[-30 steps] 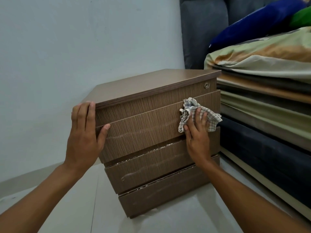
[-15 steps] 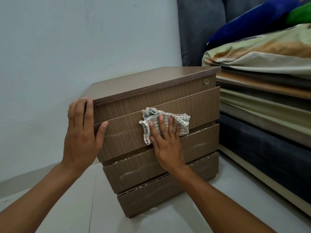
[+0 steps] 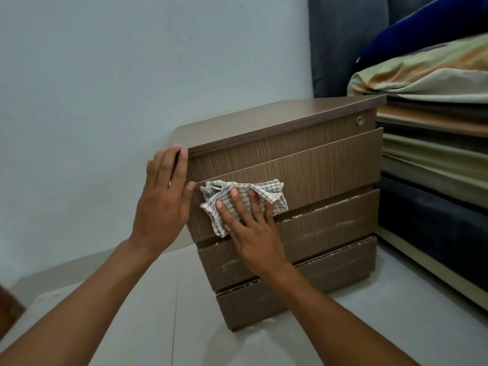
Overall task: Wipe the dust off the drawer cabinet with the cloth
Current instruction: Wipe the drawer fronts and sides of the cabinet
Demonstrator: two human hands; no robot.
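A brown wood-grain drawer cabinet [image 3: 317,165] stands on the floor with several drawer fronts facing me. Pale dust streaks show on the two lower drawer fronts. A crumpled white checked cloth [image 3: 269,192] lies pressed against the left part of the second drawer front. My right hand [image 3: 250,228] lies flat on the cloth, fingers spread, pinning it to the wood. My left hand [image 3: 163,204] rests flat against the cabinet's left front corner, fingertips at the top edge, thumb touching the drawer front beside the cloth.
A pale wall [image 3: 105,88] runs behind and left of the cabinet. Stacked mattresses and folded bedding [image 3: 433,143] press close on the right, with a dark upholstered headboard [image 3: 340,43] behind. White tiled floor [image 3: 163,313] lies in front. A small round lock [image 3: 359,120] sits at the top drawer's right.
My right hand has slid the cloth leftward along the second drawer front, from its right end to near the left corner. My left hand has stayed on the cabinet's left corner.
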